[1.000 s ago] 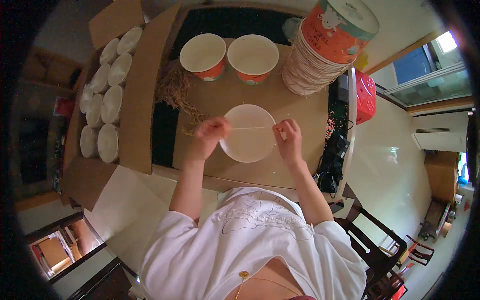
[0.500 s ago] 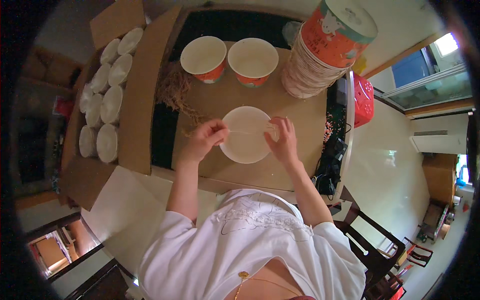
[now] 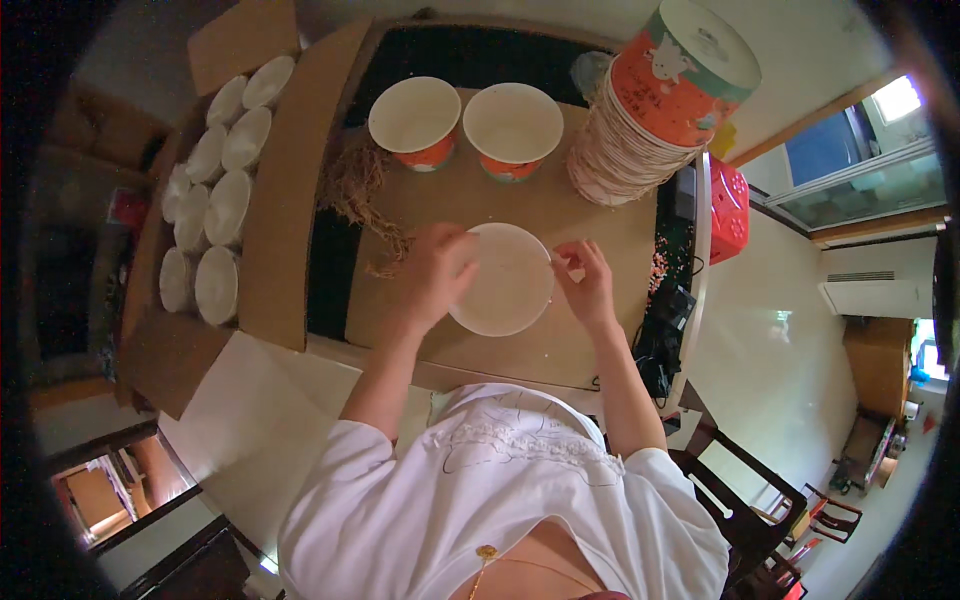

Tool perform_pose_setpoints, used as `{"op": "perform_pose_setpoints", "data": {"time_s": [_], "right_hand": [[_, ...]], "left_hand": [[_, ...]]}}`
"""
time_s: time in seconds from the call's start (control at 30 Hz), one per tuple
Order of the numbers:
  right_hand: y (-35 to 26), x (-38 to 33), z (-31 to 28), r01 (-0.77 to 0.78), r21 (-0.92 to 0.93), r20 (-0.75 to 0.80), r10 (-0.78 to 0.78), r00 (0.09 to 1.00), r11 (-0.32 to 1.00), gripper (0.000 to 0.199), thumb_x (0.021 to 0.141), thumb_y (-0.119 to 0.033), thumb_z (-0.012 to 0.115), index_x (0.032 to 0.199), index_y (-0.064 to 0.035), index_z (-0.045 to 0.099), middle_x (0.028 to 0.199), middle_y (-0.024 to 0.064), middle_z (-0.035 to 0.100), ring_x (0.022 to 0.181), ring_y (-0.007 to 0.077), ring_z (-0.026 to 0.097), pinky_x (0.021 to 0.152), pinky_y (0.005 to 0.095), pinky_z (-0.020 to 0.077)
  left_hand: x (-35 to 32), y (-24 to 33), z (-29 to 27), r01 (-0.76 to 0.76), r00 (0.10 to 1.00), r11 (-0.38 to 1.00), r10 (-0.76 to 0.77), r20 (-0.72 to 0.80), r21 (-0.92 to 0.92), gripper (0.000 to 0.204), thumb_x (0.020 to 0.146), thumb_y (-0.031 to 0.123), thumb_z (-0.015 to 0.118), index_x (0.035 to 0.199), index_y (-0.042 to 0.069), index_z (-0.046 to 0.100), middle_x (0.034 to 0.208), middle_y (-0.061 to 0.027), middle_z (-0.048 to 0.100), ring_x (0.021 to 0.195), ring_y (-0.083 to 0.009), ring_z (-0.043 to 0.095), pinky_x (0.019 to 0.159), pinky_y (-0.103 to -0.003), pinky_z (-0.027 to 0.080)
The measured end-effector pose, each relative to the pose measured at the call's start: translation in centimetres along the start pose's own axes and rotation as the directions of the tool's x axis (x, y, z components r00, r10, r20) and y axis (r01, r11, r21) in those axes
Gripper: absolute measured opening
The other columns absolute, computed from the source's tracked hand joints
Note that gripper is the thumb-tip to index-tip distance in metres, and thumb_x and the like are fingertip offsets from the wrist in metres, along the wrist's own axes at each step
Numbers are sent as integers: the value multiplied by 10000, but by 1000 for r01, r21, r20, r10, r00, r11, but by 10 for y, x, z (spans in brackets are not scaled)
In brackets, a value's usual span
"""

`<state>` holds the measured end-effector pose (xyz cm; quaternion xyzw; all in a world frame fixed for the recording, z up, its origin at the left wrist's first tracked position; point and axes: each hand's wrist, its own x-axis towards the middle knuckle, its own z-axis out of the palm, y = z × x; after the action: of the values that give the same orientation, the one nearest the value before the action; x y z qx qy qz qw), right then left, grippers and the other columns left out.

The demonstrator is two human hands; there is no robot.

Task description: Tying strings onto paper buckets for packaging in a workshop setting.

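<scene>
A round white lid or container mouth (image 3: 502,282) lies in front of me on a brown cardboard sheet (image 3: 470,358); I cannot tell whether it is flat or deep. My left hand (image 3: 440,272), smeared by motion, passes over its left edge, so its fingers are not clear. On the opposite side, my right hand (image 3: 586,283) has thumb and fingers pinched together close to the rim; whatever is between them is too small to make out. Behind it stand two open paper buckets, a left bucket (image 3: 426,155) and a right bucket (image 3: 511,168), white inside and orange outside.
Back right, a tall leaning stack of orange paper buckets (image 3: 655,105) rises. A tangle of brown twine (image 3: 358,185) lies left. Beyond it, an open carton (image 3: 275,215) holds several white-topped containers (image 3: 228,208). Black cables (image 3: 655,360) and a red plastic basket (image 3: 728,210) are right.
A thin white strand stretched between my hands over the round white piece is no longer visible. My left hand has moved right and inward; my right hand has shifted slightly right.
</scene>
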<state>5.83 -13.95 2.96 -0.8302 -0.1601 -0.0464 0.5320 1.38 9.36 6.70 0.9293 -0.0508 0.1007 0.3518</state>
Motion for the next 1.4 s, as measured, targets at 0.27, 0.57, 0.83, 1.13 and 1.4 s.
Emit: {"op": "perform_pose_setpoints", "data": {"time_s": [0.27, 0.57, 0.83, 1.13, 1.4], "right_hand": [[8, -7, 16, -54, -41, 57, 57, 997, 998, 126, 755, -26, 636, 868, -25, 580, 812, 106, 567, 676, 231, 578, 615, 315, 485], [5, -5, 15, -58, -56, 25, 60, 998, 997, 96, 748, -8, 637, 831, -8, 587, 780, 109, 592, 662, 214, 599, 624, 299, 485], [3, -6, 14, -63, -39, 60, 66, 996, 997, 96, 768, -47, 622, 852, -27, 582, 818, 133, 565, 688, 266, 591, 616, 338, 487], [-2, 5, 17, 220, -357, -13, -240, 971, 908, 102, 761, -42, 579, 844, -57, 522, 803, 140, 561, 725, 321, 550, 590, 415, 448], [21, 9, 33, -355, 366, 175, 311, 934, 860, 67, 837, -67, 565, 892, -30, 576, 663, 32, 578, 574, 114, 518, 538, 247, 421]], "left_hand": [[20, 3, 102, 128, 983, 987, -113, 143, -94, 226, 709, 94, 676, 923, 51, 618, 888, -118, 597, 876, -284, 573, 765, -385, 470], [19, 2, 110, 208, 978, 893, -193, 77, -399, 97, 728, 84, 636, 810, 50, 596, 808, -119, 605, 781, -291, 594, 685, -370, 482], [11, 5, 108, 284, 953, 850, -200, 227, -444, 113, 783, 71, 632, 881, 39, 585, 814, -77, 608, 743, -156, 609, 666, -295, 486], [4, 25, 31, 316, 932, 838, -185, 313, -445, 96, 776, 88, 642, 831, 23, 597, 729, -74, 619, 659, -151, 595, 622, -292, 483], [-19, -51, 19, 98, 942, 988, -54, -331, 116, 129, 812, 62, 536, 912, 13, 601, 817, -116, 600, 698, -233, 607, 617, -330, 474]]}}
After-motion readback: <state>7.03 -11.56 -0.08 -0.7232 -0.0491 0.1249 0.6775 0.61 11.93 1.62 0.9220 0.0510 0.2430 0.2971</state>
